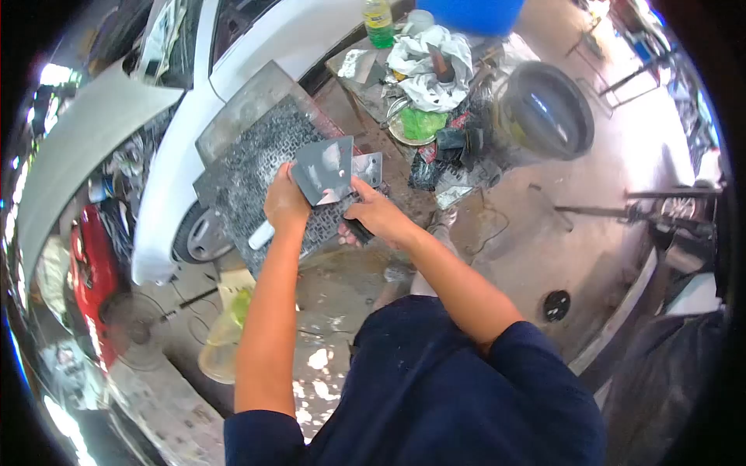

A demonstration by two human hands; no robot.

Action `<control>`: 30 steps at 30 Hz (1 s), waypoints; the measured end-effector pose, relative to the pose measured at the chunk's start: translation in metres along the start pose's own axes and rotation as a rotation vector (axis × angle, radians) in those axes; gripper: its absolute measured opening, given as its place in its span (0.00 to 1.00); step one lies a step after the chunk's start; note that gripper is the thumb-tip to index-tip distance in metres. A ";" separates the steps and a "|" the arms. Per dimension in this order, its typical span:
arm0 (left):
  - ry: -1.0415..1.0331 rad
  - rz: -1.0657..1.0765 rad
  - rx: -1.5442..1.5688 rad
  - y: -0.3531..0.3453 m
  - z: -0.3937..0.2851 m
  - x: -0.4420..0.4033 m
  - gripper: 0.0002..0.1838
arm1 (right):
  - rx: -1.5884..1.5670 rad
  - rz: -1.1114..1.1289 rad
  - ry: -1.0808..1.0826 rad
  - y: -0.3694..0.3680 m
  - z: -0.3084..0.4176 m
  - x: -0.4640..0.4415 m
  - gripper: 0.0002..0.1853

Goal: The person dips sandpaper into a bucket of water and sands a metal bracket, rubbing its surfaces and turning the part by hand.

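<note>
My left hand point(286, 203) grips the left edge of a dark grey flat piece point(322, 169) with lighter smears on its face. My right hand point(374, 216) is at the piece's lower right, its fingers closed round a black object point(358, 230). Behind the grey piece a lighter metal plate with holes point(368, 168) shows on the right. Both hands are over a worn, patterned dark mat point(256, 171) on a stand. A white handle-like object point(261, 235) lies on the mat's lower edge, below my left hand.
A white car point(171, 171) stands at the left, beside the mat. Ahead are a cluttered small table point(353, 66) with a green bottle point(379, 27) and white plastic point(435, 74), and a large dark bucket point(544, 113). A fan point(140, 330) is at the lower left.
</note>
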State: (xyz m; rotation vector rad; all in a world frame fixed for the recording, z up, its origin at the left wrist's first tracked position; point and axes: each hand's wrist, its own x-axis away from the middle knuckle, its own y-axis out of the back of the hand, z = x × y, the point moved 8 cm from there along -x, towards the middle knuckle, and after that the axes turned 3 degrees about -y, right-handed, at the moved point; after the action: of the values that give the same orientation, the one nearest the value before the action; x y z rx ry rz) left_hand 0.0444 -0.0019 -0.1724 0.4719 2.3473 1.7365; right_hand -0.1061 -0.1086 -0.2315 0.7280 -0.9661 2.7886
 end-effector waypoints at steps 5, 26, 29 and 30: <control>-0.313 -0.297 0.046 -0.010 0.019 -0.001 0.23 | 0.014 0.080 -0.048 -0.003 0.015 -0.024 0.46; -0.358 -0.009 0.481 -0.027 0.051 -0.028 0.15 | 0.351 -0.057 0.023 0.012 -0.004 0.039 0.45; -0.213 0.089 0.787 -0.039 0.064 -0.032 0.16 | 0.423 -0.067 0.052 0.012 -0.013 0.037 0.45; -0.251 0.076 0.756 -0.037 0.063 -0.031 0.16 | 0.437 -0.071 0.047 0.013 -0.014 0.038 0.45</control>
State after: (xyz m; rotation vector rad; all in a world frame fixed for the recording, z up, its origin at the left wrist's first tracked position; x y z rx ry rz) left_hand 0.0889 0.0332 -0.2273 0.8302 2.7352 0.6840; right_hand -0.1484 -0.1125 -0.2305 0.7185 -0.3110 2.9646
